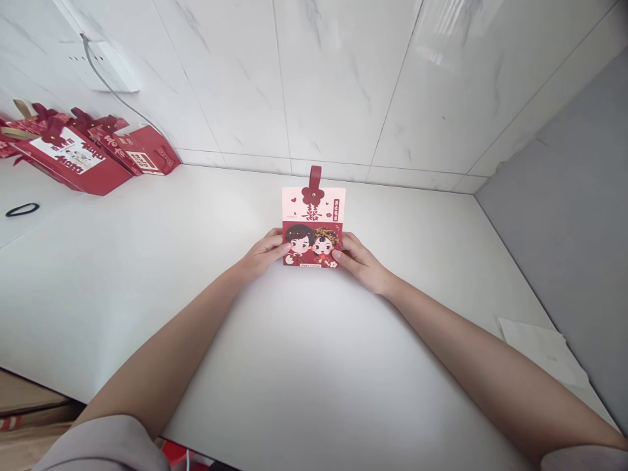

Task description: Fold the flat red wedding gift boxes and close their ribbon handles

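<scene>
A small red and pink wedding gift box [313,226] is held upright at the middle of the white table, near the wall. Two cartoon figures are printed on its lower half, and a dark red strap handle with a flower-shaped piece rises from its top. My left hand [269,252] grips the box's left side, thumb on the front face. On the opposite side my right hand [362,260] holds it the same way, its thumb over the lower right of the front. The fingers behind the box are partly hidden.
Several red gift boxes [115,154] stand at the back left against the tiled wall [338,85]. A black ring-shaped band [22,210] lies left on the table [314,366]. White paper [542,350] rests at the right edge. A grey cable [115,91] hangs from a wall socket.
</scene>
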`<state>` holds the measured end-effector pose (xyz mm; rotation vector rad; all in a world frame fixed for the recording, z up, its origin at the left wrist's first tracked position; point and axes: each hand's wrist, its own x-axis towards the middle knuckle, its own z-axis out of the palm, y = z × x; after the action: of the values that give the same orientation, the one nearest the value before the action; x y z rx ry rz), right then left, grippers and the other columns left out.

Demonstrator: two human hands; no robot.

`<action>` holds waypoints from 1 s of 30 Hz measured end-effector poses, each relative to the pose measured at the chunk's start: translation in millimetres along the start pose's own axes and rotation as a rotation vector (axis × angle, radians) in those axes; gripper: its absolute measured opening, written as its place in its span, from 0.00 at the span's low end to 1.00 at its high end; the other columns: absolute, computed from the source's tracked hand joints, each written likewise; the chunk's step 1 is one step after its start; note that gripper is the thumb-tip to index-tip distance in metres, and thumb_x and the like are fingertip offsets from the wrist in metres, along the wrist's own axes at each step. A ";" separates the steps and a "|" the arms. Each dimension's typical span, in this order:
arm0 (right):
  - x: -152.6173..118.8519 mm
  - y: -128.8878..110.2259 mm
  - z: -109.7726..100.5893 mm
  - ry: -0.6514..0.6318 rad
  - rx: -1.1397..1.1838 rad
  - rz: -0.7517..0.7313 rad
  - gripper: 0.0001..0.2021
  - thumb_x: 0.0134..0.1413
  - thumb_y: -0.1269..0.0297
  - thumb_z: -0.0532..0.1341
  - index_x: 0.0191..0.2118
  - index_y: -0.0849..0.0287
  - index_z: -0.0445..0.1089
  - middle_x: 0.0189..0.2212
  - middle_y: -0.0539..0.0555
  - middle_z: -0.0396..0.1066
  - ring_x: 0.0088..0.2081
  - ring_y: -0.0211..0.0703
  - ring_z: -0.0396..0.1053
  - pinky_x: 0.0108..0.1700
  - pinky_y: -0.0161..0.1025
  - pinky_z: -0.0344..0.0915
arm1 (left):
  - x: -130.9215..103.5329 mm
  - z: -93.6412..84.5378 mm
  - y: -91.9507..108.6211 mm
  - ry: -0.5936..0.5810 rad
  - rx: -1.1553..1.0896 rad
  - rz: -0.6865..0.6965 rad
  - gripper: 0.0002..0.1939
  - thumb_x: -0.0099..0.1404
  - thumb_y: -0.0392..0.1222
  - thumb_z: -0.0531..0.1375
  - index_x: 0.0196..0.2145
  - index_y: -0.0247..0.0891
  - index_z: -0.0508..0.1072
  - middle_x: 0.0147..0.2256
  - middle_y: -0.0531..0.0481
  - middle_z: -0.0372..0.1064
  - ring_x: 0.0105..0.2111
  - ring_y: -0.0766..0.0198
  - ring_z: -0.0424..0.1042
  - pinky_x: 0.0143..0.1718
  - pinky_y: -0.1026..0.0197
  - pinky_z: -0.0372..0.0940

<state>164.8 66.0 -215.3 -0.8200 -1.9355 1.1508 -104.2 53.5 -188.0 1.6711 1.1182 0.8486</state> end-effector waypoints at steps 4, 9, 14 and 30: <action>0.5 -1.6 -0.3 -0.013 0.034 0.013 0.21 0.62 0.42 0.52 0.51 0.48 0.69 0.57 0.56 0.58 0.62 0.48 0.55 0.66 0.50 0.54 | -1.6 -0.4 0.9 0.005 0.035 0.004 0.20 0.66 0.55 0.56 0.49 0.44 0.76 0.60 0.46 0.59 0.62 0.48 0.57 0.64 0.49 0.55; 1.0 -0.2 0.3 0.017 0.011 0.007 0.21 0.63 0.42 0.51 0.49 0.49 0.70 0.56 0.56 0.61 0.62 0.48 0.55 0.66 0.50 0.53 | -0.5 3.1 -1.7 0.067 -0.031 -0.006 0.21 0.63 0.57 0.59 0.48 0.44 0.77 0.58 0.45 0.63 0.61 0.48 0.59 0.62 0.50 0.57; -1.6 -3.3 1.5 0.034 0.013 0.011 0.20 0.65 0.44 0.49 0.50 0.51 0.66 0.58 0.56 0.63 0.59 0.48 0.61 0.61 0.51 0.60 | 3.6 6.0 -3.5 0.186 -0.212 -0.087 0.26 0.65 0.62 0.55 0.46 0.39 0.76 0.45 0.44 0.75 0.46 0.53 0.72 0.51 0.51 0.65; -4.9 -4.9 6.6 0.131 -0.123 -0.045 0.25 0.60 0.54 0.59 0.62 0.47 0.57 0.55 0.57 0.65 0.43 0.46 0.71 0.47 0.48 0.71 | 0.2 17.6 -3.0 0.265 -0.071 0.006 0.28 0.65 0.57 0.58 0.59 0.46 0.64 0.52 0.45 0.68 0.49 0.55 0.70 0.51 0.55 0.65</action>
<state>161.1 57.2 -214.3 -0.8892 -1.9204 0.9361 -89.4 48.7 -196.7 1.5350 1.2457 1.1255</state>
